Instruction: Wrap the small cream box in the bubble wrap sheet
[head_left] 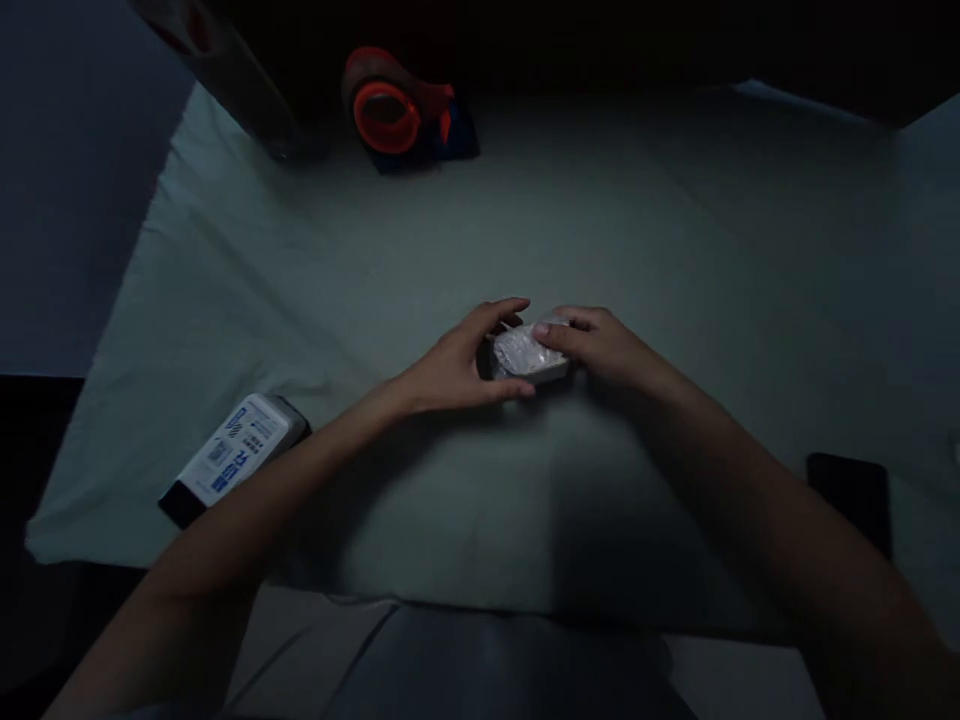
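A small pale box-shaped packet [529,352] with crinkled clear wrapping on top is in the middle, just over the cloth. My right hand [596,345] grips its right end, the thumb pressed on the top face and the fingers behind it. Around the packet's left end, my left hand [465,362] forms a wide C, with the fingers apart from the thumb. That thumb lies along the near side; whether it touches the packet I cannot tell.
Pale green cloth [450,230] covers the table. An orange and blue tape dispenser [397,115] stands at the back left. Beside my left forearm lies a white printed box [236,450]. A black phone-like slab [851,495] lies at the right. A clear cylindrical object [240,80] stands at the upper left.
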